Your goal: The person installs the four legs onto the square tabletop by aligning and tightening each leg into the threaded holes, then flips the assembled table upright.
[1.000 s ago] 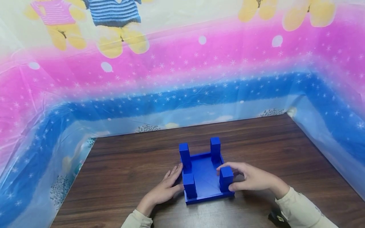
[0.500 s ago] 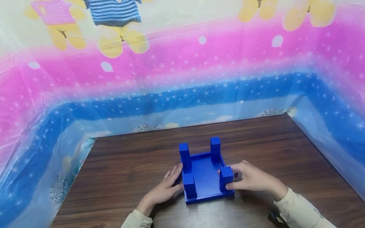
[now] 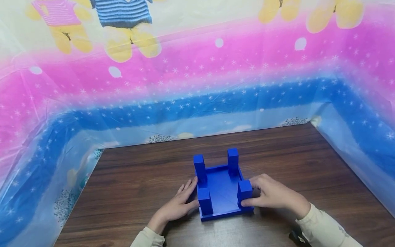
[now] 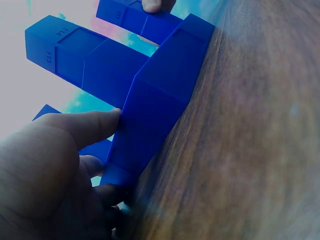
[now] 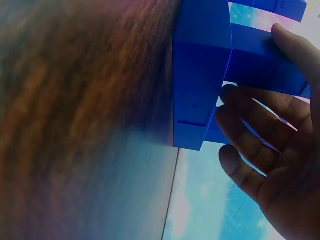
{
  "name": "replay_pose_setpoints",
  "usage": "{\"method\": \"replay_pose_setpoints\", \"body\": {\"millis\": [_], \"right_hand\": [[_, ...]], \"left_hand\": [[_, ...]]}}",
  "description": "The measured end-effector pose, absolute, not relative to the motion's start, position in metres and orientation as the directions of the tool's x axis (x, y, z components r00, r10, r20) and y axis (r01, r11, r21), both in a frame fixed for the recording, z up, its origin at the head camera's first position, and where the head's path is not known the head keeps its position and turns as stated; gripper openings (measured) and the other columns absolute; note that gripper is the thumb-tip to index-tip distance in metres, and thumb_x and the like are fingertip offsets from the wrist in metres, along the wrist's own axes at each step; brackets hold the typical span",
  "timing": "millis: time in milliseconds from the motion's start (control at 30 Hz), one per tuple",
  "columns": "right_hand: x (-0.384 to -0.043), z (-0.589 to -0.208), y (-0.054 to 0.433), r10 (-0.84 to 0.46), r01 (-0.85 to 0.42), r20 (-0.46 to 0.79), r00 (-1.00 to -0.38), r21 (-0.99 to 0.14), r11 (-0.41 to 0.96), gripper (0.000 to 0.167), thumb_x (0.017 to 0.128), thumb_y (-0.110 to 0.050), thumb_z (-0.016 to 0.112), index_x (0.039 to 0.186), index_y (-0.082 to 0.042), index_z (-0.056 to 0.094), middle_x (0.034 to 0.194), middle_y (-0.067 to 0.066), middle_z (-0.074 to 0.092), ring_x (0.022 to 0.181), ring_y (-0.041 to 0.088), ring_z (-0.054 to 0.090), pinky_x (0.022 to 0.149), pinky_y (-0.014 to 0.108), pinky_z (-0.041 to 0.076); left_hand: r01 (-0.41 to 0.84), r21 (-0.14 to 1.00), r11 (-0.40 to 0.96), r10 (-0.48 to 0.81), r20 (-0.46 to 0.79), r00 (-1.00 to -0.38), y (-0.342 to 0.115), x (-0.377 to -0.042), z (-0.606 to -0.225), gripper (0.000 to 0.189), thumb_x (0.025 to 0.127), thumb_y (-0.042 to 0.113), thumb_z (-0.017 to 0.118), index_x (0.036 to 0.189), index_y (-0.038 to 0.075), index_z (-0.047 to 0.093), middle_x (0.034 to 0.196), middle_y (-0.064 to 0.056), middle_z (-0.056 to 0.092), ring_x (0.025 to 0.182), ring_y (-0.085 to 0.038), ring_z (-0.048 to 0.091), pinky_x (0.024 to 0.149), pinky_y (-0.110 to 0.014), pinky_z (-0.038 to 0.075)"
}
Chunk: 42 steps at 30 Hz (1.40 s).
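A blue shallow square base (image 3: 223,192) with a raised rim lies on the wooden table, a square blue post upright at each corner. My right hand (image 3: 271,193) pinches the near right post (image 3: 245,192), thumb on its near face; in the right wrist view the other fingers (image 5: 235,125) spread beside the base. My left hand (image 3: 177,206) rests along the base's left side, fingers straight against the outer wall. Its thumb (image 4: 100,125) touches the rim close to the near left post (image 3: 205,200). Small raised numbers mark that post's end in the left wrist view.
The far left post (image 3: 200,168) and far right post (image 3: 233,161) stand at the back corners. A printed pink and blue curtain (image 3: 185,85) surrounds the brown tabletop (image 3: 139,175). A small dark object (image 3: 297,237) lies by the right sleeve.
My right thumb has moved left onto the near face of the near right post, and the index finger has slipped behind it. The left hand and the base have stayed in place.
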State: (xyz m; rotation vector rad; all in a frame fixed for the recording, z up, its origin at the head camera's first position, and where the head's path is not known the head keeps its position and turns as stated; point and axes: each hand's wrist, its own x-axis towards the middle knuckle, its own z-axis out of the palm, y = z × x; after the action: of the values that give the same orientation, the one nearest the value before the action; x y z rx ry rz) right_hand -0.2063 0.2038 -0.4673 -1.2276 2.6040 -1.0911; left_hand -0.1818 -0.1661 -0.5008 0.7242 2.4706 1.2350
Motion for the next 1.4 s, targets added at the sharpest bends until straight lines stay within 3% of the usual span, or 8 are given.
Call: {"method": "replay_pose_setpoints", "body": {"millis": [100, 333, 600, 733, 833, 1067, 1233, 1400], "right_hand": [[-0.205, -0.467, 0.204, -0.682, -0.646, 0.224, -0.696, -0.611, 0.458, 0.059, 0.089, -0.051, 0.083, 0.064, -0.014, 0.044, 0.066, -0.015, 0.031, 0.057, -0.004, 0.027, 0.05, 0.016, 0.027], [-0.202, -0.466, 0.202, -0.652, -0.638, 0.23, -0.722, -0.584, 0.502, 0.056, 0.087, -0.053, 0.084, 0.063, -0.015, 0.05, 0.062, -0.017, 0.033, 0.054, -0.005, 0.025, 0.049, 0.016, 0.024], [-0.201, -0.461, 0.204, -0.645, -0.635, 0.204, -0.736, -0.537, 0.555, 0.054, 0.088, -0.059, 0.081, 0.066, -0.02, 0.051, 0.065, -0.015, 0.044, 0.056, -0.002, 0.036, 0.051, 0.019, 0.033], [-0.2, -0.457, 0.207, -0.675, -0.652, 0.153, -0.722, -0.476, 0.59, 0.053, 0.085, -0.068, 0.078, 0.089, -0.015, 0.073, 0.108, 0.006, 0.074, 0.096, 0.02, 0.07, 0.08, 0.042, 0.061], [-0.2, -0.456, 0.21, -0.712, -0.673, 0.102, -0.694, -0.442, 0.593, 0.078, 0.08, -0.072, 0.079, 0.123, -0.007, 0.074, 0.146, 0.016, 0.062, 0.137, 0.04, 0.055, 0.108, 0.064, 0.047], [-0.205, -0.461, 0.213, -0.782, -0.74, 0.017, -0.623, -0.336, 0.582, 0.111, 0.071, -0.08, 0.078, 0.157, -0.015, 0.053, 0.17, 0.014, 0.034, 0.156, 0.045, 0.025, 0.114, 0.079, 0.028], [-0.21, -0.463, 0.212, -0.804, -0.77, -0.022, -0.594, -0.275, 0.576, 0.093, 0.069, -0.084, 0.075, 0.134, -0.017, 0.073, 0.171, 0.011, 0.032, 0.159, 0.041, 0.022, 0.115, 0.077, 0.029], [-0.214, -0.469, 0.214, -0.817, -0.783, -0.035, -0.575, -0.265, 0.563, 0.054, 0.074, -0.08, 0.075, 0.082, -0.027, 0.073, 0.168, 0.014, 0.038, 0.157, 0.043, 0.026, 0.116, 0.075, 0.031]], "left_hand": [[0.283, 0.802, 0.526, 0.543, -0.06, -0.838, -0.166, -0.182, -0.5, 0.087, 0.107, 0.045, 0.061, 0.169, 0.005, 0.015, 0.175, -0.014, 0.016, 0.162, -0.037, 0.002, 0.129, -0.055, -0.003], [0.282, 0.814, 0.507, 0.543, -0.048, -0.838, -0.174, -0.191, -0.528, 0.088, 0.105, 0.051, 0.061, 0.171, 0.02, 0.012, 0.177, -0.003, 0.013, 0.163, -0.029, -0.001, 0.123, -0.019, -0.01], [0.31, 0.824, 0.475, 0.563, -0.014, -0.826, -0.173, -0.192, -0.526, 0.087, 0.106, 0.05, 0.06, 0.171, 0.016, 0.013, 0.176, -0.009, 0.014, 0.162, -0.036, -0.001, 0.127, -0.029, -0.01], [0.379, 0.758, 0.531, 0.536, 0.046, -0.843, -0.168, -0.184, -0.506, 0.08, 0.107, 0.05, 0.059, 0.169, 0.011, 0.026, 0.172, -0.017, 0.027, 0.158, -0.045, 0.017, 0.13, -0.056, 0.004], [0.458, 0.659, 0.597, 0.52, 0.117, -0.846, -0.165, -0.173, -0.488, 0.068, 0.107, 0.037, 0.063, 0.163, 0.006, 0.04, 0.165, -0.021, 0.04, 0.153, -0.05, 0.03, 0.121, -0.074, 0.015], [0.605, 0.461, 0.65, 0.645, 0.088, -0.759, -0.162, -0.158, -0.459, 0.062, 0.094, 0.036, 0.08, 0.143, 0.005, 0.061, 0.169, -0.02, 0.033, 0.157, -0.047, 0.02, 0.12, -0.075, 0.017], [0.59, 0.372, 0.717, 0.652, -0.056, -0.757, -0.157, -0.157, -0.46, 0.078, 0.078, 0.073, 0.08, 0.124, 0.011, 0.068, 0.173, -0.015, 0.026, 0.159, -0.042, 0.018, 0.122, -0.073, 0.017], [0.603, 0.303, 0.738, 0.654, -0.1, -0.75, -0.152, -0.157, -0.459, 0.072, 0.081, 0.071, 0.079, 0.119, 0.011, 0.071, 0.173, -0.017, 0.025, 0.159, -0.042, 0.02, 0.12, -0.074, 0.022]]}}
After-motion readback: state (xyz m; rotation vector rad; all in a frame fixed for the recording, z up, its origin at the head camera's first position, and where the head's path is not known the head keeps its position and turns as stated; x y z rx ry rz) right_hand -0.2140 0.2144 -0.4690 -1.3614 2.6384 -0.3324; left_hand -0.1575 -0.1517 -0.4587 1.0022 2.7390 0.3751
